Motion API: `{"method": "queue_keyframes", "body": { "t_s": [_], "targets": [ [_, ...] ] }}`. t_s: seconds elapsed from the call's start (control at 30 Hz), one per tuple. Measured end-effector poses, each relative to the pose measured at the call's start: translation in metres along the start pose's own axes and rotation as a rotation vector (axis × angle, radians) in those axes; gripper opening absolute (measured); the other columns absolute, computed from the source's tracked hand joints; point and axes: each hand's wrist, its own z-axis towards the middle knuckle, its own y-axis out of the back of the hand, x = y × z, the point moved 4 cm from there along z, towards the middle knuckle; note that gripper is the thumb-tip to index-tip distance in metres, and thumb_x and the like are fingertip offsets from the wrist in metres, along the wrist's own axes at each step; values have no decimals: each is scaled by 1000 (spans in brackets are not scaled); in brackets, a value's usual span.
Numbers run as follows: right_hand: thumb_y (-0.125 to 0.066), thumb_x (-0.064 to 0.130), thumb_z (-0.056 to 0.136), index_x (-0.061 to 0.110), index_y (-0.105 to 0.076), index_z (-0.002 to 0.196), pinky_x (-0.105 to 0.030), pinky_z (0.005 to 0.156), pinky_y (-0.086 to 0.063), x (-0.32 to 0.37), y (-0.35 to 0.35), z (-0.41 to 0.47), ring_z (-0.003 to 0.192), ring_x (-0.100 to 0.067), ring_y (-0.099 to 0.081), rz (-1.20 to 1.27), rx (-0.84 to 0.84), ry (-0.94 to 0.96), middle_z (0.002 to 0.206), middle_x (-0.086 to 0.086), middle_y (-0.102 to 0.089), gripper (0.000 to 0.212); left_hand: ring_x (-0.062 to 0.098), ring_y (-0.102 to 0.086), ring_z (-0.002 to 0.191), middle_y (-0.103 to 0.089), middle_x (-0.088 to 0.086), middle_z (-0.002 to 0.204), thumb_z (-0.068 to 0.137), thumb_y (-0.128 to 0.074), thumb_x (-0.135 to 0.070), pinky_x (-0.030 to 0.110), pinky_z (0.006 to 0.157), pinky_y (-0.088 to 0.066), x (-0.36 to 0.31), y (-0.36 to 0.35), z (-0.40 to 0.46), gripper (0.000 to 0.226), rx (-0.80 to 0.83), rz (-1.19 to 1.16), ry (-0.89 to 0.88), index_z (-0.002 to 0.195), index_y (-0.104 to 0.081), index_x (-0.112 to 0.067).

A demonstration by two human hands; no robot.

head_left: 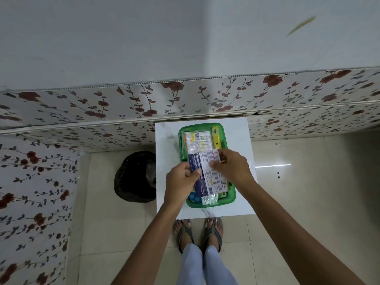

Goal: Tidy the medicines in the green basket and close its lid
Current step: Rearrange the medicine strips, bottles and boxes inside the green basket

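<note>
No word, brand or number can be read with certainty. The white and dark blue medicine box (207, 175) carries rows of small print and a red patch, all too fine to make out. The white medicine packet (197, 140) in the green plastic basket (231, 199) shows a barcode with illegible print. The yellow packet (216, 137) bears blurred marks.

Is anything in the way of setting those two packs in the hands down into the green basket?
Nothing outside it. The left hand and right hand hold the blue pack and white pack directly over the green basket. Below lie a foil strip and other medicines, so the packs would rest on those. No lid is visible.
</note>
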Motion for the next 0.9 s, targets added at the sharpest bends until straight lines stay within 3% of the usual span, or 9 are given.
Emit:
{"method": "queue_keyframes", "body": {
  "t_s": [0.1,0.2,0.33,0.47,0.67,0.77,0.9],
  "targets": [
    [-64,22,85,17,-47,125,-31,74,-53,-8,-10,-6,92,-25,-67,-56,-50,26,114,-9,-68,44,18,-64,69,-67,3,77,82,-66,-21,38,70,-57,8,5,-3,11,-103,117,-54,89,-63,-12],
    [-61,25,87,22,-47,125,-33,73,-56,-10,-19,-11,89,-27,-68,-261,-111,126,113,-9,-69,41,14,-60,68,-71,5,80,81,-67,-22,26,66,-49,9,8,-3,15,-146,341,-106,86,-68,-8],
    [-56,31,88,26,-57,120,-32,73,-53,-13,-23,-14,94,-28,-65,-491,-187,172,107,-7,-71,32,22,-65,81,-72,8,89,82,-65,-25,31,70,-52,6,6,0,18,-163,564,-144,87,-71,-9],
    [-56,31,87,19,-56,120,-35,76,-51,-20,-29,-4,105,-26,-54,-575,-221,219,113,-9,-61,35,24,-54,101,-55,9,105,81,-65,-29,34,74,-49,4,-2,2,26,-159,798,-193,101,-64,-11],
    [-71,28,74,14,-54,115,-35,68,-53,-28,-38,-1,86,-26,-58,-633,-249,395,102,-11,-59,46,28,-50,109,-40,14,123,70,-77,-27,36,83,-49,17,-3,0,79,-218,742,-185,133,-31,-11],
    [-81,27,59,19,-62,105,-34,64,-50,-31,-41,-7,80,-25,-57,-709,-226,521,93,-7,-62,51,31,-53,108,-38,15,126,70,-77,-24,41,75,-51,22,-4,4,89,-186,634,-116,138,-21,-12],
    [-85,22,38,24,-62,92,-33,62,-44,-39,-56,-10,80,-24,-57,-873,-211,428,86,-4,-62,59,35,-54,108,-38,15,126,68,-78,-24,44,75,-50,28,-6,12,90,-125,578,-46,138,-22,-13]
  ]
}}
